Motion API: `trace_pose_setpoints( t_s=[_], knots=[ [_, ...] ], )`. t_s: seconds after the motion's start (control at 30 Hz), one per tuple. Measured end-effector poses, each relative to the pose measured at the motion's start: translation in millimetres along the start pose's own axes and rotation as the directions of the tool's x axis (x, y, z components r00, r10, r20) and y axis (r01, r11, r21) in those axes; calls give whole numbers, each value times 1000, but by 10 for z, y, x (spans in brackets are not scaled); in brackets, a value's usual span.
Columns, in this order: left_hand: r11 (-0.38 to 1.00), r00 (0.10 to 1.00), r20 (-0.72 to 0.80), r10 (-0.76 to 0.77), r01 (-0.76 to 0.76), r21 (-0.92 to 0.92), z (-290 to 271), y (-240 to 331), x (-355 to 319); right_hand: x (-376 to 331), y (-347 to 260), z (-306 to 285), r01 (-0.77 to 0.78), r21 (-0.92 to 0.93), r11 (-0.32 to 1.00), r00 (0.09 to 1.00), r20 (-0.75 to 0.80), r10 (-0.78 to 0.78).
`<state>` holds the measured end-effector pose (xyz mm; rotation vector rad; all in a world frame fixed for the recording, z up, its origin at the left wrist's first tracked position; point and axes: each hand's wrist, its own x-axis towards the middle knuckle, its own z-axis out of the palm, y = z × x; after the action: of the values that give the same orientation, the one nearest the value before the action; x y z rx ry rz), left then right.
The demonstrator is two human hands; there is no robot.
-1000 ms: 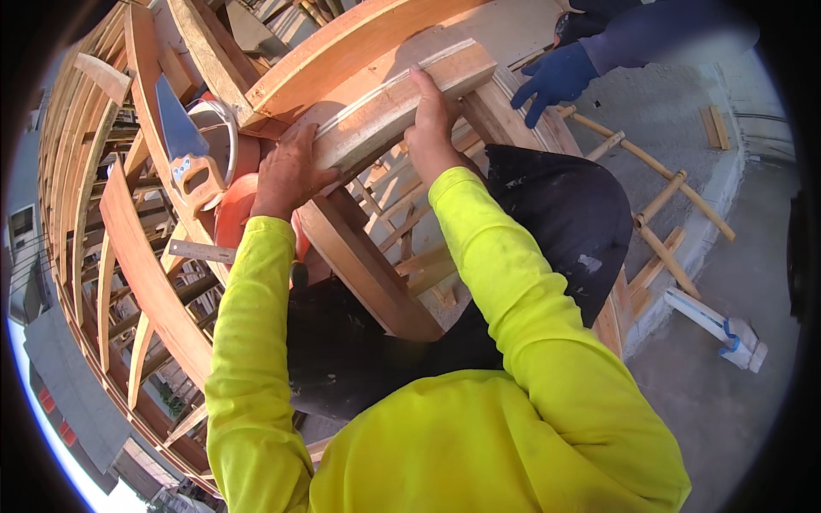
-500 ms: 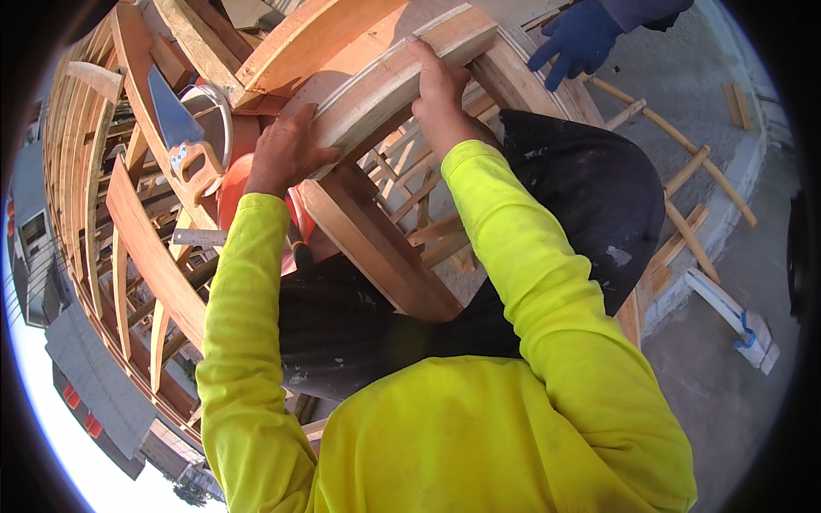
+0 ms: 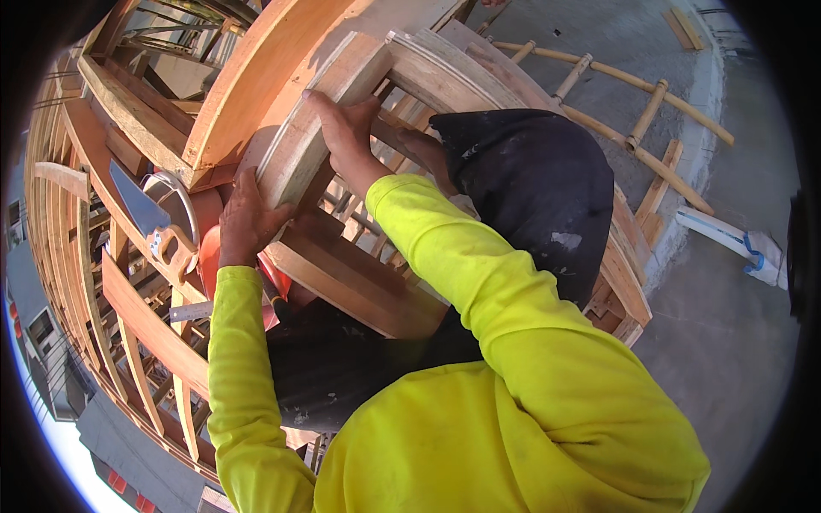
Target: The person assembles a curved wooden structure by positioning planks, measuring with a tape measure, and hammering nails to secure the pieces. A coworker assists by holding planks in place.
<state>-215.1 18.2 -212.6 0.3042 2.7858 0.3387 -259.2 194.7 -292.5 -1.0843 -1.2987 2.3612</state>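
A short wooden beam (image 3: 295, 158) with a grooved, moulded edge slants across in front of me, above the timber framing. My left hand (image 3: 246, 221) clasps its near end, thumb on the inner side and fingers on the outer. Farther along, my right hand (image 3: 349, 141) grips the same beam, its thumb lying over the top. Another moulded timber (image 3: 462, 68) runs off to the right from the beam's far end; whether the two are joined I cannot tell. Just below the beam, a thick wooden block (image 3: 359, 286) lies near my legs.
Left of my left hand are a handsaw (image 3: 141, 205) with a wooden handle, an orange-red bucket (image 3: 208, 256) and a metal square (image 3: 191, 311). Curved wooden ribs (image 3: 154, 321) fill the left side. A bamboo ladder (image 3: 590, 61) and a white wrapped bundle (image 3: 735, 244) lie at right.
The beam and both hands now sit farther left in view, and the beam looks more steeply slanted. The blue-gloved hand of another person has left its place at the upper right.
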Motion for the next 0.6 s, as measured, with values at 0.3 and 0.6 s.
trace_pose_setpoints(
  t_s=[0.3,0.6],
  knots=[
    [993,997,-46,-63,68,96,119,113,107,257,-402,-485,165,-248,955,983,-35,-179],
    [996,998,-50,-37,40,76,108,115,134,768,-676,-909,405,-903,-144,761,421,-494]
  ],
)
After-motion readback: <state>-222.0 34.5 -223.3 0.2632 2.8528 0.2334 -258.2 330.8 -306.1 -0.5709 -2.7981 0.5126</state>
